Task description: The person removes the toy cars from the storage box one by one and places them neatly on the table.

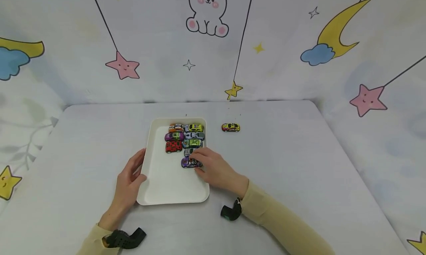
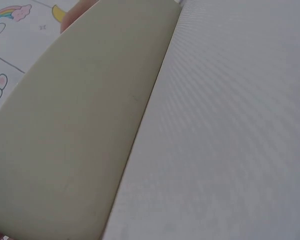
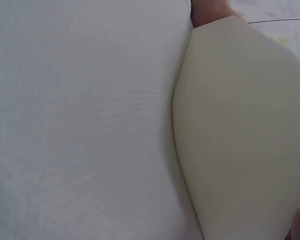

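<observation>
My right hand (image 1: 216,170) pinches a purple toy car (image 1: 187,163) at the right side of a white tray (image 1: 169,190); its fingertips partly cover the car. Just behind it a grey toy car (image 1: 188,152) is partly hidden by the fingers. On the left, my left hand (image 1: 127,184) holds the tray's side, thumb at the rim. Further back in the tray are a red toy car (image 1: 173,146), a purple-green one (image 1: 174,136), an orange one (image 1: 176,128), a yellow one (image 1: 194,128), a silver one (image 1: 194,135) and a green one (image 1: 192,143).
A yellow-red toy car (image 1: 230,127) stands on the white tabletop (image 1: 283,155), right of the tray. A patterned backdrop (image 1: 159,37) rises behind. Both wrist views are mostly filled by the tray's outer wall (image 2: 85,115) and white cloth.
</observation>
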The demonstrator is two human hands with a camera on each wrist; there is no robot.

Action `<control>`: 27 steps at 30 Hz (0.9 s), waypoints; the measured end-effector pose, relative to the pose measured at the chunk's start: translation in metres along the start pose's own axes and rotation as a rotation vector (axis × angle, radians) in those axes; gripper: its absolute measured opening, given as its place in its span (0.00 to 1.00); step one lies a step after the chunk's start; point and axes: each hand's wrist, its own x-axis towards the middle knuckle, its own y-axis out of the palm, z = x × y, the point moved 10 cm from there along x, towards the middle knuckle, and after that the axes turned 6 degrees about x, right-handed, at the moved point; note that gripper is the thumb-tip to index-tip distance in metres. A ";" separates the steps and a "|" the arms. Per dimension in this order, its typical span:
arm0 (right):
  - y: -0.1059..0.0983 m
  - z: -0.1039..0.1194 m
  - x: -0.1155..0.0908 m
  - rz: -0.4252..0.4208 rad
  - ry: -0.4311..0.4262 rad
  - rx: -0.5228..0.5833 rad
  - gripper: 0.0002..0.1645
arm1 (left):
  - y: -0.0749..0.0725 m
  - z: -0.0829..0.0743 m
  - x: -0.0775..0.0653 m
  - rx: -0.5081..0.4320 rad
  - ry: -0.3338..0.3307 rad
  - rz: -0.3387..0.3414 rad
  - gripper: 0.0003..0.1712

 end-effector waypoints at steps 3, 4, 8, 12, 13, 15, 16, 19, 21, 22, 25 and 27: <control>0.002 0.002 0.001 0.023 -0.007 -0.019 0.24 | 0.001 0.004 -0.001 0.011 -0.020 0.006 0.44; 0.002 0.003 0.002 0.028 -0.013 -0.025 0.23 | 0.001 0.004 -0.002 0.014 -0.024 0.005 0.44; 0.003 0.005 0.003 0.040 -0.030 -0.027 0.22 | 0.000 0.005 -0.002 0.017 -0.031 0.006 0.44; 0.003 0.006 0.003 0.052 -0.037 -0.026 0.22 | 0.000 0.003 -0.001 0.014 -0.020 0.002 0.44; 0.003 0.007 0.003 0.055 -0.039 -0.027 0.22 | 0.000 0.002 -0.001 0.013 -0.017 0.000 0.44; 0.003 0.007 0.004 0.060 -0.043 -0.027 0.22 | 0.000 0.000 -0.001 0.010 -0.014 -0.002 0.44; 0.004 0.007 0.004 0.060 -0.046 -0.025 0.22 | -0.001 0.000 -0.001 0.013 -0.014 -0.002 0.44; 0.005 0.007 0.004 0.064 -0.051 -0.020 0.21 | -0.001 0.000 -0.001 0.013 -0.016 -0.002 0.44; 0.006 0.007 0.005 0.068 -0.049 -0.015 0.21 | -0.001 0.000 -0.001 0.017 -0.014 -0.002 0.44; 0.006 0.007 0.005 0.072 -0.047 -0.013 0.21 | -0.001 0.000 -0.001 0.018 -0.013 -0.002 0.44; 0.007 0.007 0.004 0.083 -0.037 -0.025 0.20 | -0.001 -0.001 -0.001 0.008 -0.006 -0.004 0.44; 0.007 0.007 0.004 0.085 -0.031 -0.031 0.20 | -0.001 -0.002 0.000 -0.001 -0.002 -0.006 0.44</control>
